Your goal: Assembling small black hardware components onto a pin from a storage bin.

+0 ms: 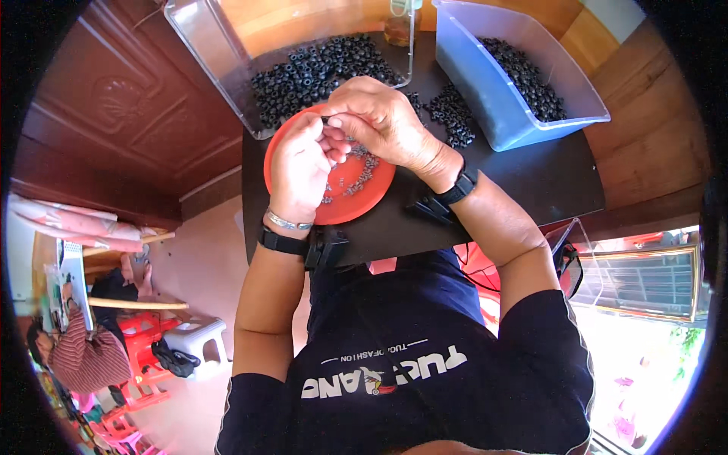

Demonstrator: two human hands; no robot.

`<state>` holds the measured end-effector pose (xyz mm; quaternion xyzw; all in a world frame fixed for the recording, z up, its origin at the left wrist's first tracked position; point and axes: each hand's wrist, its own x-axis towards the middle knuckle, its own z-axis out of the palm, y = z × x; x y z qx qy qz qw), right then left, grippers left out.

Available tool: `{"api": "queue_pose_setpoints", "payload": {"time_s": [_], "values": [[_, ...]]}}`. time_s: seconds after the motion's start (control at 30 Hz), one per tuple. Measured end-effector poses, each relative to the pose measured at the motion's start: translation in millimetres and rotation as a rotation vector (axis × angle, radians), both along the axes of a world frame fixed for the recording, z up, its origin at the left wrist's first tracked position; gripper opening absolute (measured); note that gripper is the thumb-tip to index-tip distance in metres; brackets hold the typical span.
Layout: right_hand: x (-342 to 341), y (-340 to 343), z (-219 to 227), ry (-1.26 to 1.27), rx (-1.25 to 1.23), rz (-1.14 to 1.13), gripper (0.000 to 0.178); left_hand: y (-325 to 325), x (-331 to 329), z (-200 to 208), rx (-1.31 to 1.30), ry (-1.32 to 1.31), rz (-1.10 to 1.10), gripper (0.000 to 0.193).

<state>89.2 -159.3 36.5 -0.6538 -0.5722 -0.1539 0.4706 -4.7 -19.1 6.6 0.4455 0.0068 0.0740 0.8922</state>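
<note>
Over a round orange-red plate (362, 203), my left hand (297, 163) and my right hand (383, 123) meet at their fingertips. Between them is a small dark piece (326, 120), too small to make out fully; both hands are closed in a pinch at it. My left palm is turned partly up, its other fingers curled. Small silvery grey pieces (364, 174) are scattered in the plate. Just beyond lies a heap of black ring-shaped parts (318, 72) in a clear bin (211, 64). A loose pile of small black parts (453, 117) sits right of my right hand.
On the dark table (531, 178), a bluish translucent bin (493, 110) holds more black parts at the far right. A jar (400, 26) stands behind. Red and white stools (199, 334) and another person in a striped top (87, 353) are at the left.
</note>
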Motion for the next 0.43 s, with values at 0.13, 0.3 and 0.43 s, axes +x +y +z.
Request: {"api": "queue_pose_setpoints", "payload": {"time_s": [0.13, 0.3, 0.43], "values": [[6.9, -3.1, -0.9, 0.061, 0.011, 0.097, 0.012, -0.1, 1.7, 1.4, -0.083, -0.026, -0.152, 0.025], [11.5, -8.2, 6.8, 0.225, -0.057, 0.196, 0.013, 3.1, 4.5, -1.2, -0.098, -0.08, -0.19, 0.026], [41.5, -25.4, 22.6, 0.53, -0.135, 0.069, 0.018, 8.4, 5.4, -4.4, -0.15, -0.132, -0.169, 0.029]]}}
